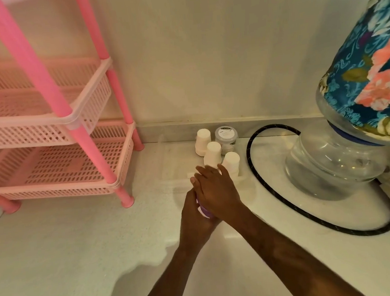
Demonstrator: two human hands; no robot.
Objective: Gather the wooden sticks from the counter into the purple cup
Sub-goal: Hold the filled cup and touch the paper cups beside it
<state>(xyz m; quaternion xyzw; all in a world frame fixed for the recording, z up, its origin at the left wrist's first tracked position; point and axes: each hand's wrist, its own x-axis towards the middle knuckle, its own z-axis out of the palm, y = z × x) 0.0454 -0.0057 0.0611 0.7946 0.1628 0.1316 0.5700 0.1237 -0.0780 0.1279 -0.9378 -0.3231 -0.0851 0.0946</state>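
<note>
Only a small patch of the purple cup [205,212] shows, in the middle of the white counter [79,238]. My left hand [191,220] grips the cup from its left side. Across the cup's top lies my right hand [216,190], fingers straight and pointing away from me. It hides the cup's mouth and whatever is inside. No wooden sticks show anywhere on the counter.
A pink plastic rack [58,168] with basket shelves stands at the left. Three upturned white cups [213,153] and a grey-lidded jar [226,137] sit just behind my hands. At the right are a black hose [252,166] and a water bottle [335,160] under a floral cover.
</note>
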